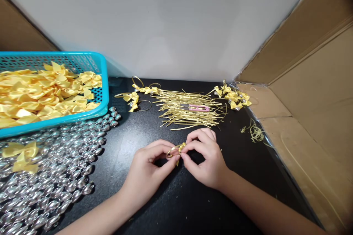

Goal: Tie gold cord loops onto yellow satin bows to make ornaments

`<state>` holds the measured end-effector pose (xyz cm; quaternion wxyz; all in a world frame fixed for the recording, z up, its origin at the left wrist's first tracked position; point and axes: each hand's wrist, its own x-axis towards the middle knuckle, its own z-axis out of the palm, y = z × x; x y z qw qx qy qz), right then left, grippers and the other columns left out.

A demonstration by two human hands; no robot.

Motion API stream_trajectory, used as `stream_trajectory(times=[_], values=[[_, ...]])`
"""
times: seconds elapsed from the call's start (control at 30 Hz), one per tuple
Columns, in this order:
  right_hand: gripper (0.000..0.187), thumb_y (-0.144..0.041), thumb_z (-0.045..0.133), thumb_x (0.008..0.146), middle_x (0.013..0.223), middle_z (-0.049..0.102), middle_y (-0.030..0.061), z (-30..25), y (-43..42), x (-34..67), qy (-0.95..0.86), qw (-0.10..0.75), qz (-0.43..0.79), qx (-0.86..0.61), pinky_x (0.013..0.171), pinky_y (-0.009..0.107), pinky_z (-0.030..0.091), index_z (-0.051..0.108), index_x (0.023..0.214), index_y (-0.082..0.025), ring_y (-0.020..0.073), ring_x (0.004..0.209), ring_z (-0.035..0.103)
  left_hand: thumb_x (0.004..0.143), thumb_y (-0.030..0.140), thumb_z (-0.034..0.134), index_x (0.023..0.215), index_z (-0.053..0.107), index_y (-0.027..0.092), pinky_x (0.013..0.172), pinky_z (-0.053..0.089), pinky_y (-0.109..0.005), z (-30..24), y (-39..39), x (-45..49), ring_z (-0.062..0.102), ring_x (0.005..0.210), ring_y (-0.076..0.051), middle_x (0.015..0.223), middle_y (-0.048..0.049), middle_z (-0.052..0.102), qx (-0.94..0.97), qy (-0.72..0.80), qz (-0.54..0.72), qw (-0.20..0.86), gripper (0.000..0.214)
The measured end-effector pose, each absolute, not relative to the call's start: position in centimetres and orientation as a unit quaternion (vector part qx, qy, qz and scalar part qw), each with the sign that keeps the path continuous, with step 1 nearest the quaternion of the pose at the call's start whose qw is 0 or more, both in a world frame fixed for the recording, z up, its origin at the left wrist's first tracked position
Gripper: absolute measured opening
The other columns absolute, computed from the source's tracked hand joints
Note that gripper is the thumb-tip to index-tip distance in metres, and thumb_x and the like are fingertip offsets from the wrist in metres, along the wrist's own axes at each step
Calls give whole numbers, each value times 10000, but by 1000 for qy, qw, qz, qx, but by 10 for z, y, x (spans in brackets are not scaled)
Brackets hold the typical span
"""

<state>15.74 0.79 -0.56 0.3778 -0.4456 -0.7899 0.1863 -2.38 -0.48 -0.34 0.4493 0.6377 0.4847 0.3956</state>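
My left hand (pixel 147 170) and my right hand (pixel 205 158) meet over the black table, fingertips pinched together. Between them sits a small yellow ribbon bow with a gold wire loop (pixel 176 150), held by both hands. Just behind the hands lies a loose pile of gold wire ties (pixel 187 112) with a pink clip (pixel 198 108) on top.
A blue basket (pixel 103 77) full of yellow bows stands at the left. Silver beads (pixel 55 176) spread below it, with a bow on them. Finished bows with loops (pixel 138 95) and another bow cluster (pixel 233 97) lie at the back. Cardboard (pixel 309 117) walls the right.
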Motion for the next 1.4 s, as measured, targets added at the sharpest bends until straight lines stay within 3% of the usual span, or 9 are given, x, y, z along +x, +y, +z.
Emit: stream_trajectory(times=[0.87, 1.0, 1.17, 1.4], values=[[101, -117, 618, 773, 923, 591, 16, -3, 11, 156, -796, 347, 239, -435, 834, 382, 349, 587, 773, -213, 197, 926, 529, 804, 126, 660, 784, 728, 177, 676, 548, -261, -3, -5, -24, 689, 763, -173, 831, -44, 732, 645, 497, 391, 430, 87], [103, -115, 619, 773, 922, 592, 15, -3, 11, 156, -795, 347, 239, -437, 831, 380, 347, 588, 778, -213, 194, 921, 529, 805, 129, 661, 810, 690, 175, 661, 541, -244, -4, -6, -23, 677, 724, -151, 824, -28, 725, 624, 501, 390, 456, 55], [99, -118, 614, 776, 906, 591, 14, -3, 12, 156, -790, 355, 241, -439, 818, 372, 348, 587, 766, -213, 193, 911, 527, 790, 148, 674, 701, 579, 177, 659, 541, -237, -7, -8, -22, 668, 713, -150, 761, -11, 701, 584, 506, 413, 482, 133], [98, -117, 630, 769, 916, 587, 10, -3, 10, 157, -784, 353, 255, -442, 840, 370, 345, 600, 761, -210, 186, 918, 527, 796, 165, 680, 768, 670, 173, 672, 548, -242, -6, -8, -23, 682, 723, -157, 795, -18, 729, 590, 516, 401, 474, 31]])
